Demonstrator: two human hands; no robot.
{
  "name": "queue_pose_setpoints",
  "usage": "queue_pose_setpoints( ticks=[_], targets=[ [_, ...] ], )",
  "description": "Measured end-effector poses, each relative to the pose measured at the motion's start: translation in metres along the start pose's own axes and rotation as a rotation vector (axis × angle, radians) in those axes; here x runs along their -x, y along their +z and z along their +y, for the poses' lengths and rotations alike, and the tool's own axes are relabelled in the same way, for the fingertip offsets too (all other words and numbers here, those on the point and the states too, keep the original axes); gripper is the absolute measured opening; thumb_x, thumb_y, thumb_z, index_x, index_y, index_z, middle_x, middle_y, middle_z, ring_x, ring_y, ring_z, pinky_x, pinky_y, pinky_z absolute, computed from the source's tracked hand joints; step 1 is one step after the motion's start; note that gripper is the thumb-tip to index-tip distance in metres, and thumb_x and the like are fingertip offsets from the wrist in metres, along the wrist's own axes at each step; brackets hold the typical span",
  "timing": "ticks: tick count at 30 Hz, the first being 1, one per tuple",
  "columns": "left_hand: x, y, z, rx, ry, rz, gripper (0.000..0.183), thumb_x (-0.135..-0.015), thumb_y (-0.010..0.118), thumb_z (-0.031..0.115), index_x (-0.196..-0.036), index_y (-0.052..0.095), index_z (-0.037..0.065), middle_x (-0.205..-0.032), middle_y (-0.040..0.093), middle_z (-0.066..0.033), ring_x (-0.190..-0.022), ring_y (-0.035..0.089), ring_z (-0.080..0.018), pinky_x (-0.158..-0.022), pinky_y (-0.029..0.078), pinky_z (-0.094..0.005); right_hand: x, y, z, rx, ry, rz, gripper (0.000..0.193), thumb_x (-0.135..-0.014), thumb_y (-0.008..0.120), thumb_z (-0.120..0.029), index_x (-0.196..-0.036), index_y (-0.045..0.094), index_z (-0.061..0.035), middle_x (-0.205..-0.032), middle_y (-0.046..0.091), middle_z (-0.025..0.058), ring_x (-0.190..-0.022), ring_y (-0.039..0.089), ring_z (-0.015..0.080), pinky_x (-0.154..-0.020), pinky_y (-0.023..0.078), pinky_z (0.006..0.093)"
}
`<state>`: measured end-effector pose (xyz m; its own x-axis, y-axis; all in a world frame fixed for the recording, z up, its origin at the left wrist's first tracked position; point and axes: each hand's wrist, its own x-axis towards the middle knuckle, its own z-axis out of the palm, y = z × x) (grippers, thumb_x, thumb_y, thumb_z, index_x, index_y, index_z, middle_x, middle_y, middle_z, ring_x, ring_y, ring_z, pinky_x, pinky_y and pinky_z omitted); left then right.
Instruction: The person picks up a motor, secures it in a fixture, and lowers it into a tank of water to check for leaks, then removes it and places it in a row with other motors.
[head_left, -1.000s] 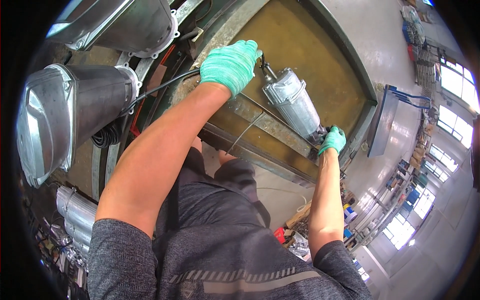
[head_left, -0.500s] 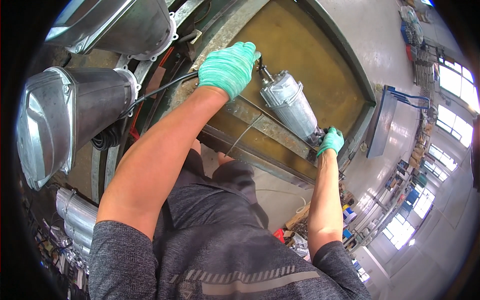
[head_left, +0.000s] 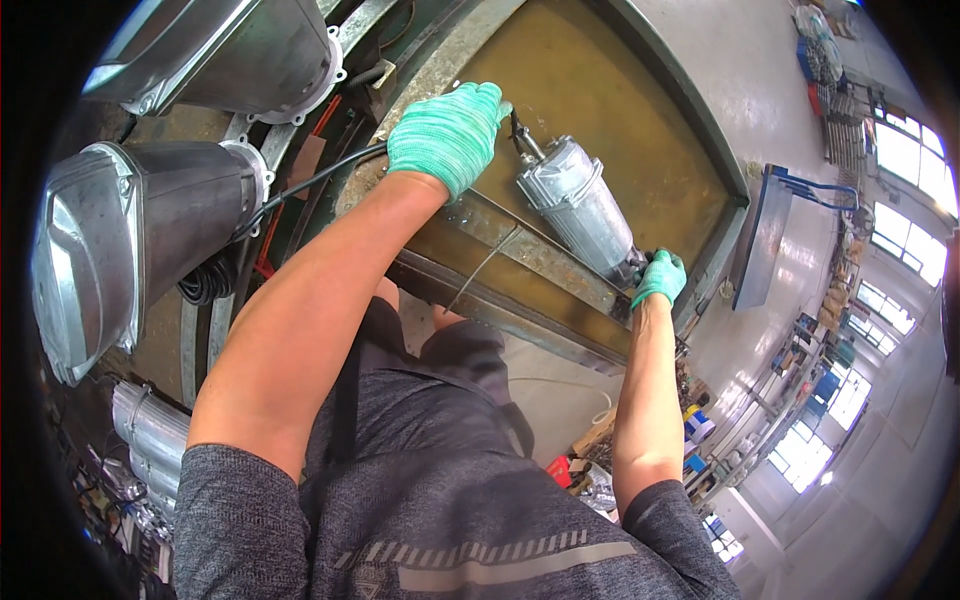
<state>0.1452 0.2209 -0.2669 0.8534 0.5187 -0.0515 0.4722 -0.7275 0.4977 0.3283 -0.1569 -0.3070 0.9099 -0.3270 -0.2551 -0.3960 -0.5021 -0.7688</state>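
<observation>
A silver metal motor-like housing (head_left: 585,215), cylindrical with a ribbed body, lies slanted over a shallow metal tank (head_left: 722,150) of brown, murky liquid (head_left: 600,75). My left hand (head_left: 445,138), in a green knit glove, is closed round a black cable (head_left: 325,178) near the fitting at the housing's upper end. The cable runs off left behind my wrist. At the lower end, my gloved right hand (head_left: 660,278) has its fingers curled at a small dark fitting (head_left: 630,266). The palm side of both hands is hidden.
Large grey metal housings (head_left: 185,235) with flanges stand at left, beside a coiled black cable (head_left: 207,280). A rusty beam (head_left: 545,262) crosses the tank's near side. On the floor at right stands a flat cart (head_left: 760,240) with a blue handle.
The view has shifted slightly, and both hands keep nearly the same places. The housing lies at almost the same slant.
</observation>
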Motion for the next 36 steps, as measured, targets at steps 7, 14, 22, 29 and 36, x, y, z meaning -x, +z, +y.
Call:
queue_pose_setpoints(
  ticks=[7,14,22,29,36],
  targets=[
    [0.000,-0.002,0.001,-0.001,0.009,-0.017,0.031,-0.106,0.050,0.037,-0.110,0.062,0.009,-0.108,0.071,-0.0141,-0.095,0.069,-0.0372,-0.082,0.055,-0.0488,-0.010,-0.003,0.012,-0.013,-0.048,0.027,0.011,-0.096,0.064,-0.012,-0.092,0.062,-0.0015,-0.070,0.064,0.0083,-0.043,0.054,0.0150,-0.039,0.044,0.0320],
    [0.000,0.004,0.001,0.032,0.044,0.067,0.030,-0.104,0.052,0.038,-0.108,0.064,0.010,-0.103,0.071,-0.0141,-0.093,0.069,-0.0377,-0.081,0.055,-0.0495,-0.029,-0.009,0.034,0.003,-0.164,0.062,0.012,-0.097,0.066,-0.017,-0.094,0.065,-0.0046,-0.076,0.069,0.0083,-0.046,0.055,0.0151,-0.038,0.045,0.0306],
    [0.001,0.001,0.001,-0.002,0.022,0.046,0.030,-0.104,0.053,0.039,-0.108,0.063,0.011,-0.102,0.072,-0.0136,-0.091,0.070,-0.0372,-0.079,0.055,-0.0493,-0.003,-0.003,0.006,0.007,-0.066,0.022,0.010,-0.095,0.063,-0.010,-0.090,0.062,-0.0019,-0.071,0.065,0.0087,-0.046,0.055,0.0148,-0.043,0.045,0.0317],
    [0.002,0.001,0.000,-0.014,0.044,0.050,0.030,-0.105,0.052,0.038,-0.109,0.063,0.011,-0.101,0.072,-0.0136,-0.090,0.071,-0.0368,-0.079,0.056,-0.0481,0.001,-0.002,0.002,0.002,-0.059,0.012,0.010,-0.095,0.062,-0.010,-0.091,0.062,-0.0010,-0.069,0.064,0.0092,-0.043,0.054,0.0153,-0.039,0.044,0.0318],
    [0.001,0.001,0.000,-0.018,0.032,0.040,0.029,-0.105,0.052,0.038,-0.108,0.063,0.011,-0.102,0.072,-0.0143,-0.090,0.070,-0.0370,-0.079,0.056,-0.0480,-0.001,-0.002,0.004,0.012,-0.069,0.020,0.011,-0.095,0.062,-0.011,-0.091,0.062,-0.0004,-0.071,0.065,0.0093,-0.045,0.055,0.0151,-0.040,0.044,0.0322]
  ],
)
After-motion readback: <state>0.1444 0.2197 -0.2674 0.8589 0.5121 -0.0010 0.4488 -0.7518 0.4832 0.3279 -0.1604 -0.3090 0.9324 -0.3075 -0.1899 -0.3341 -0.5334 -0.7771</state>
